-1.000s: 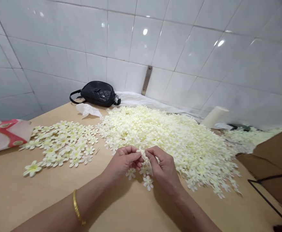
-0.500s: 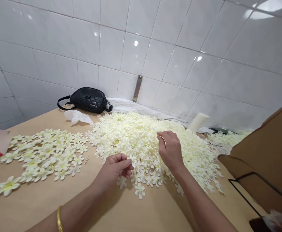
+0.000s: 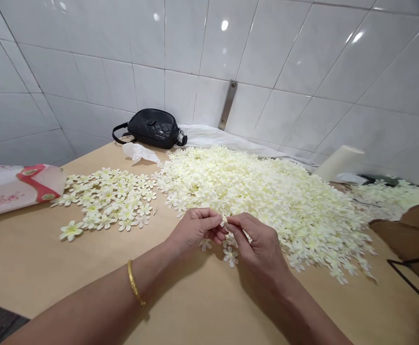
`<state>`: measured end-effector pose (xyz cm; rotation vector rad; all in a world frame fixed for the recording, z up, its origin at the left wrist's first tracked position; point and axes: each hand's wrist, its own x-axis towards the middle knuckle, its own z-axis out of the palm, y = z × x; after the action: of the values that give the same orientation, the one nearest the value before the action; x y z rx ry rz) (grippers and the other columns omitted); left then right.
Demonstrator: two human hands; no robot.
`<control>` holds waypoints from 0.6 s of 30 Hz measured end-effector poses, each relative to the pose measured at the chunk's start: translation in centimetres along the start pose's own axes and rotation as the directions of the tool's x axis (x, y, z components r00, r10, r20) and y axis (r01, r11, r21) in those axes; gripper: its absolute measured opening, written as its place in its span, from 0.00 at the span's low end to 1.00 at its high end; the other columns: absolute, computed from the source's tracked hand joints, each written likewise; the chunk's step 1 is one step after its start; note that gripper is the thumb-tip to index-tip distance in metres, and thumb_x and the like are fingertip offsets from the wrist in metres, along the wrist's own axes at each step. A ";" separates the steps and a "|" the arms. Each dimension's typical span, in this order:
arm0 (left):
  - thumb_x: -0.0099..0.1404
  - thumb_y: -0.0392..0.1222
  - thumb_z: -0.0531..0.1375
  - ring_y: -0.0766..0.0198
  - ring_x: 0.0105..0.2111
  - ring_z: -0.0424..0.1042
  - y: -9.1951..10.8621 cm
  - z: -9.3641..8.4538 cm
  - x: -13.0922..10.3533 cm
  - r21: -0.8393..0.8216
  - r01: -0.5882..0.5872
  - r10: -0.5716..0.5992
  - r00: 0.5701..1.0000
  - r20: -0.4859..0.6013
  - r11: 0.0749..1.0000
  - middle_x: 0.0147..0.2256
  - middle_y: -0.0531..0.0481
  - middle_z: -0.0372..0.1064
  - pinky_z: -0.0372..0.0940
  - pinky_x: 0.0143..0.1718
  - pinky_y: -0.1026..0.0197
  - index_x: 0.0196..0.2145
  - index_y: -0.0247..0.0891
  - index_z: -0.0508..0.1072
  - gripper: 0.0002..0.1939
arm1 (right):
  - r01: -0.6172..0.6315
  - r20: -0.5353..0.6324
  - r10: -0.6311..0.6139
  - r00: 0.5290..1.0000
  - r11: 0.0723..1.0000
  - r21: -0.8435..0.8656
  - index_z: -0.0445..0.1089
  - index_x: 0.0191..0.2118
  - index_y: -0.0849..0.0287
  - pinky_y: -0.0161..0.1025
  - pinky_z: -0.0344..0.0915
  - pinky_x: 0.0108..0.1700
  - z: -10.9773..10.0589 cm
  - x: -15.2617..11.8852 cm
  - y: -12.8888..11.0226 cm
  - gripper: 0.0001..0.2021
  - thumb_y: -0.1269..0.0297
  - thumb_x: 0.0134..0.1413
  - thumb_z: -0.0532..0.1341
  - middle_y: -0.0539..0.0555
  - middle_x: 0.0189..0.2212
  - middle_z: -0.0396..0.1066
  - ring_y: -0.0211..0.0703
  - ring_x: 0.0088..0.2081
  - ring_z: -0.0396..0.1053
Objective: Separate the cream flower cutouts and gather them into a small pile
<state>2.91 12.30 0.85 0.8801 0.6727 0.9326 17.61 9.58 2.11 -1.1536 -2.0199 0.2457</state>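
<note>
My left hand [image 3: 199,228] is closed in a pinch, and its fingertips meet those of my right hand [image 3: 255,239], which is pinched too. A small white artificial flower [image 3: 224,220] shows between the two sets of fingertips, mostly covered by them. Just behind the hands rises a large heap of white and pale yellow artificial flowers [image 3: 266,187]. One loose flower [image 3: 230,257] lies on the table below my fingertips. Off to the left is a flat spread of similar flowers [image 3: 105,196], with a larger flower [image 3: 71,231] at its near edge.
A black bag [image 3: 153,128] and a crumpled tissue [image 3: 139,153] lie at the back. At left is a red and white plastic bag [image 3: 18,189]. A pale roll [image 3: 338,163] leans behind the heap. Cardboard [image 3: 410,235] and a black metal frame [image 3: 412,283] stand at right, on the wooden table [image 3: 195,306].
My right hand has come from the heap to my left hand, and their fingertips now meet at the small flower. The view has shifted, showing more of the plastic bag at left.
</note>
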 end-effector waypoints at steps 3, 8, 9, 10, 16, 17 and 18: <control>0.55 0.40 0.58 0.69 0.20 0.66 -0.1 0.2 -0.1 -0.007 -0.006 0.006 1.000 0.014 1.000 0.20 0.48 0.67 0.61 0.26 0.65 0.23 0.30 0.68 0.09 | 0.061 0.013 -0.060 0.998 0.995 -0.084 0.65 0.30 0.60 0.33 0.58 0.30 0.0 -0.2 0.4 0.10 0.75 0.52 0.49 0.52 0.26 0.64 0.36 0.27 0.61; 0.50 0.38 0.62 0.70 0.21 0.66 0.1 0.6 -0.4 0.036 0.012 -0.012 1.000 -0.020 0.999 0.20 0.49 0.67 0.60 0.26 0.66 0.22 0.31 0.68 0.08 | 0.047 0.042 -0.040 0.998 0.984 -0.174 0.64 0.27 0.62 0.33 0.55 0.27 0.5 -0.5 0.7 0.10 0.77 0.49 0.48 0.52 0.24 0.61 0.37 0.25 0.58; 0.49 0.36 0.63 0.70 0.20 0.66 0.2 0.7 -0.4 0.037 0.022 -0.021 0.999 -0.034 0.999 0.20 0.49 0.67 0.60 0.25 0.66 0.22 0.31 0.68 0.07 | 0.029 0.042 -0.022 0.999 0.985 -0.169 0.63 0.27 0.62 0.33 0.55 0.27 0.5 -0.5 0.7 0.10 0.77 0.49 0.47 0.52 0.24 0.61 0.37 0.25 0.58; 0.48 0.35 0.63 0.70 0.20 0.65 0.2 0.8 -0.4 0.033 0.034 -0.032 0.998 -0.044 0.999 0.19 0.49 0.67 0.60 0.25 0.66 0.22 0.31 0.67 0.07 | 0.005 0.040 0.002 0.999 0.988 -0.155 0.63 0.27 0.61 0.33 0.55 0.27 0.6 -0.4 0.6 0.10 0.76 0.50 0.48 0.52 0.24 0.61 0.37 0.25 0.58; 0.49 0.33 0.61 0.71 0.19 0.66 0.5 1.0 -0.3 -0.031 0.057 -0.058 0.998 -0.022 0.998 0.21 0.48 0.68 0.60 0.24 0.66 0.23 0.30 0.67 0.05 | -0.282 0.064 0.276 0.959 0.953 0.113 0.63 0.26 0.59 0.32 0.55 0.26 0.4 -0.4 0.5 0.10 0.68 0.55 0.48 0.49 0.21 0.63 0.35 0.24 0.60; 0.50 0.33 0.61 0.71 0.19 0.66 0.5 1.0 -0.3 -0.036 0.060 -0.061 0.998 -0.020 0.998 0.21 0.47 0.69 0.60 0.24 0.66 0.23 0.30 0.67 0.04 | -0.326 0.087 0.315 0.945 0.930 0.168 0.63 0.27 0.59 0.32 0.55 0.26 0.4 -0.4 0.5 0.10 0.67 0.55 0.48 0.49 0.21 0.63 0.35 0.23 0.60; 0.50 0.32 0.60 0.71 0.19 0.66 0.5 1.0 -0.3 -0.038 0.063 -0.064 0.998 -0.020 0.997 0.21 0.47 0.69 0.60 0.24 0.67 0.23 0.30 0.67 0.04 | -0.363 0.107 0.348 0.931 0.906 0.218 0.63 0.27 0.59 0.32 0.55 0.25 0.4 -0.5 0.5 0.10 0.66 0.55 0.49 0.49 0.21 0.64 0.35 0.23 0.60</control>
<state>3.38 11.81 1.80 0.8117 0.6959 0.8958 17.79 9.58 1.33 -1.3687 -1.7639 0.6958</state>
